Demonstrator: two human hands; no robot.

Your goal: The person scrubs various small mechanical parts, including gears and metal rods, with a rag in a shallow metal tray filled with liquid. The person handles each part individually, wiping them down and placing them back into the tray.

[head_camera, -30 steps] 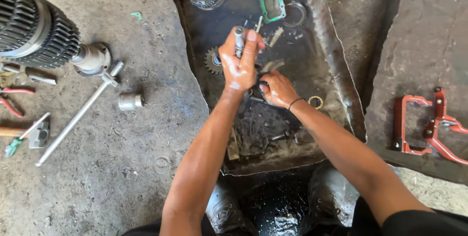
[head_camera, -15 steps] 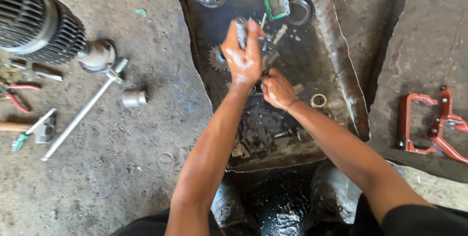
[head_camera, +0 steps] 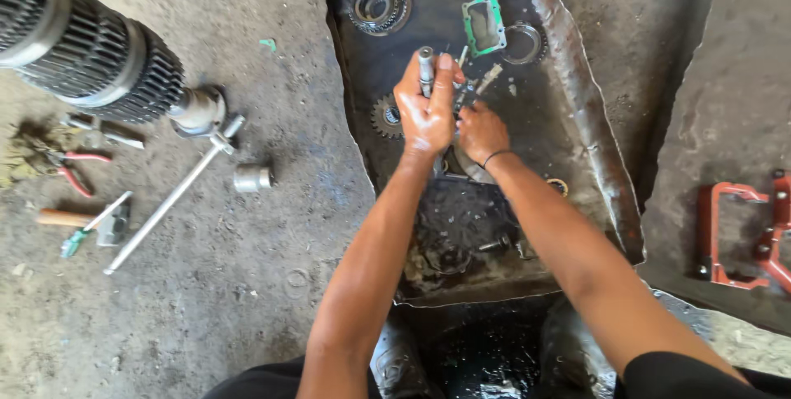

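A single head-worn camera looks almost straight down from above the person's knees, fairly near the dented metal tray (head_camera: 593, 168) on the concrete floor (head_camera: 206, 300), which fills the frame's centre.

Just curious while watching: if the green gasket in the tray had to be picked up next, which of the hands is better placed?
Probably the right hand: it looks free, on the green gasket's side. The left hand grips a metal shaft.

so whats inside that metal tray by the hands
In the tray: a bearing ring, green gasket, gear and dark oily debris. The left hand grips a shaft; whatever lies beneath both hands is covered.
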